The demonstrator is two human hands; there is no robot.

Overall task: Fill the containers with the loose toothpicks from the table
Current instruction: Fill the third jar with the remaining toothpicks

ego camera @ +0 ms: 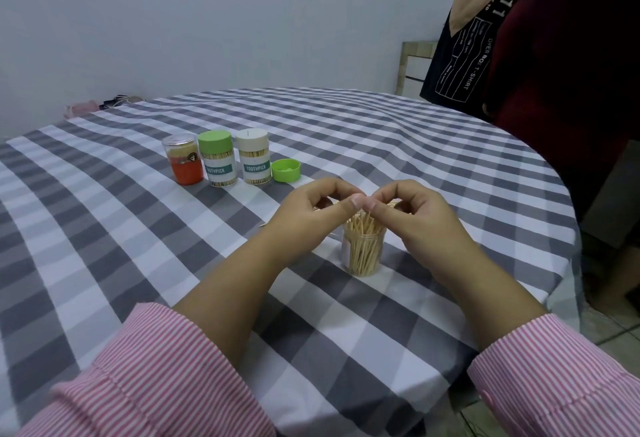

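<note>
An open clear container (363, 251) full of upright toothpicks stands on the checked tablecloth (398, 145). Just above its mouth, my left hand (311, 209) and my right hand (412, 214) meet with curled fingers, and together they pinch a small bunch of toothpicks (369, 213) whose tips point down into the container. Behind my hands a few loose toothpicks (320, 209) lie on the cloth, mostly hidden. Farther back stand three closed containers: an orange one (183, 159), a green-lidded one (219, 159) and a white-lidded one (254, 156).
A loose green lid (286, 170) lies open side up to the right of the white-lidded container. Dark clothes (519, 38) hang at the table's far right edge. Small items (104, 104) sit beyond the far left edge. The table edge drops off to the right.
</note>
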